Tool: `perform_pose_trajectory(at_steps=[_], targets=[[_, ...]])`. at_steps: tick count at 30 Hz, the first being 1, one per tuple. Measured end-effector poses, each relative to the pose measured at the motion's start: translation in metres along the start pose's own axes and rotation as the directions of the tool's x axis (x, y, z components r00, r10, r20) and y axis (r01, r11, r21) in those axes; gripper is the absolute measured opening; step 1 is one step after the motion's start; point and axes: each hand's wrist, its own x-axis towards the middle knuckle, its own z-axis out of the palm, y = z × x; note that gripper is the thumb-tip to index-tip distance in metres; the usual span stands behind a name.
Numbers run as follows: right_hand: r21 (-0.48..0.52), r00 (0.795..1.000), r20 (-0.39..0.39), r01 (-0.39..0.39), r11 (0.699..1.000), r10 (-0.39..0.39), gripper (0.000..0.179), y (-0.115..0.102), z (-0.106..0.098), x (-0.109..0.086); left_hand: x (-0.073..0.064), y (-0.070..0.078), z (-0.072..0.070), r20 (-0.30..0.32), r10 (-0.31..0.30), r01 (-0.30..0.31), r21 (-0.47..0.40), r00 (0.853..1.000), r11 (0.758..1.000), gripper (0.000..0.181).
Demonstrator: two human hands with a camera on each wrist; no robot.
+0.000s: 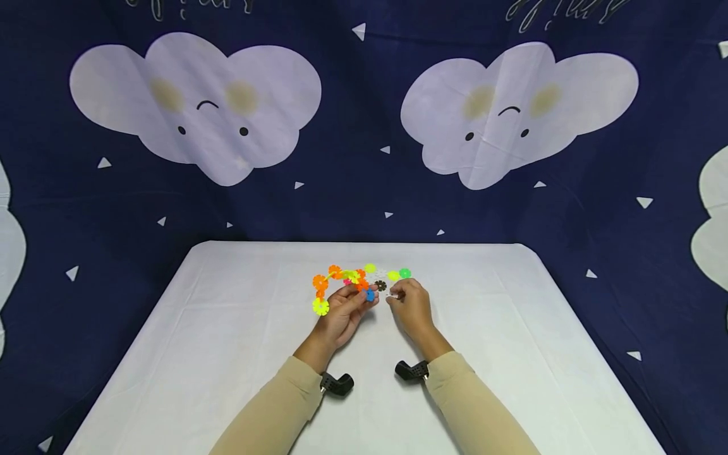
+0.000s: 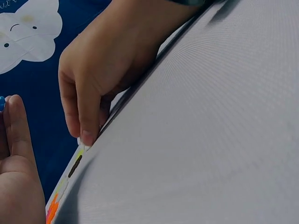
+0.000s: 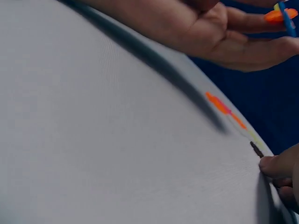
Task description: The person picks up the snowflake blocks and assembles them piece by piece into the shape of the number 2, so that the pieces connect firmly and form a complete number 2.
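Observation:
My left hand (image 1: 344, 316) is raised over the table, palm turned up. Between its thumb and fingers it pinches a chain of flower-shaped plastic discs, with a blue disc (image 1: 370, 295) at the fingertips. Orange discs (image 1: 320, 282) curve away to the left, down to a yellow disc (image 1: 321, 306). My right hand (image 1: 414, 309) is low at the tabletop, thumb and fingers pinched on a small whitish disc, mostly hidden by the fingertips. Just left of those fingers lies a dark brown disc (image 1: 381, 286), which also shows in the right wrist view.
Beyond the hands lie loose discs: a green one (image 1: 405, 273), yellow ones (image 1: 394, 275) and white ones (image 1: 375, 276). All are on a white-covered table (image 1: 227, 379). Behind its far edge hangs a dark blue cloth (image 1: 352, 208) printed with clouds.

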Motion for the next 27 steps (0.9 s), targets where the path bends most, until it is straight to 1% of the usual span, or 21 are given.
perform_pose_trajectory(at_steps=[3,6,9,10,12,15,17,20,22,24,27], targets=[[0.066,1.000,0.014,-0.010,0.998,0.009,0.021,-0.002,-0.006,-0.006,0.000,0.000,0.001,-0.007,-0.001,0.001,0.000,1.000,1.000,0.026],[0.170,0.999,0.026,-0.038,0.985,0.034,0.024,-0.006,-0.011,-0.014,0.001,0.001,0.002,-0.019,-0.006,0.006,0.002,1.000,1.000,0.030],[0.294,0.998,0.045,-0.056,0.954,0.044,0.027,-0.012,-0.016,-0.023,0.001,0.001,0.002,-0.028,-0.010,0.010,0.015,1.000,1.000,0.033],[0.335,0.998,0.050,-0.055,0.941,0.040,0.028,-0.014,-0.017,-0.026,0.001,0.002,0.002,-0.028,-0.009,0.009,0.023,1.000,1.000,0.033],[0.387,0.999,0.050,-0.034,0.922,0.016,0.030,-0.018,-0.017,-0.030,0.001,0.002,0.002,-0.025,-0.005,0.006,0.034,1.000,0.999,0.033],[0.441,0.998,0.012,0.049,0.896,-0.061,0.031,-0.024,-0.017,-0.035,0.001,0.003,0.001,-0.017,0.004,-0.003,0.037,1.000,0.999,0.033],[0.458,0.990,-0.033,0.136,0.878,-0.136,0.032,-0.026,-0.016,-0.038,0.001,0.003,0.000,-0.014,0.009,-0.008,0.033,1.000,0.999,0.033],[0.468,0.965,-0.100,0.262,0.844,-0.244,0.033,-0.029,-0.013,-0.040,0.000,0.002,-0.001,-0.025,0.012,-0.011,0.024,1.000,1.000,0.033],[0.458,0.945,-0.141,0.327,0.826,-0.296,0.033,-0.030,-0.012,-0.040,0.000,0.002,-0.001,-0.033,0.017,-0.016,0.019,0.999,1.000,0.033],[0.436,0.928,-0.176,0.372,0.819,-0.328,0.034,-0.031,-0.011,-0.040,0.000,0.002,-0.001,-0.039,0.019,-0.019,0.015,0.999,1.000,0.034],[0.403,0.912,-0.206,0.409,0.818,-0.355,0.033,-0.032,-0.011,-0.040,0.000,0.002,0.000,-0.041,0.023,-0.022,0.028,0.999,0.999,0.034]])
